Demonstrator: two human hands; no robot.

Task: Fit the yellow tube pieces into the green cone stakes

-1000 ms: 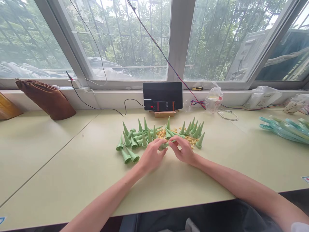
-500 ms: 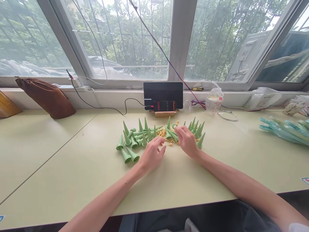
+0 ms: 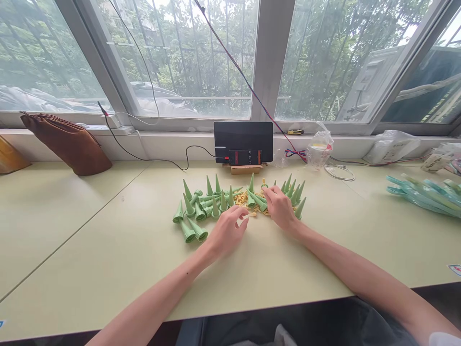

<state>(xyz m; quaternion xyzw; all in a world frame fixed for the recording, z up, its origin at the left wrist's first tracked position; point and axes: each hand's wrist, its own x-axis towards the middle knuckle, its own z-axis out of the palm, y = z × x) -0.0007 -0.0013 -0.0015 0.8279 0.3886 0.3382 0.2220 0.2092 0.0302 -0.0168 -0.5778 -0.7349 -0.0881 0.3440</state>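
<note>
A: How is your left hand (image 3: 228,228)?
B: Loosely open, your thumb apart from the curled fingers, just left of a small yellow piece (image 3: 253,214) on the table (image 3: 137,250).
A: And your right hand (image 3: 281,209)?
B: Your fingertips are at a green piece (image 3: 264,186), farther off; I can't tell whether you grip it. Green cones (image 3: 188,232) stand and lie on the left; more stand on the right.

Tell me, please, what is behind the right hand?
Behind the right hand, upright green cones show, at least one only by its tip. The hand hides its lower part, and anything directly behind cannot be seen.
</note>
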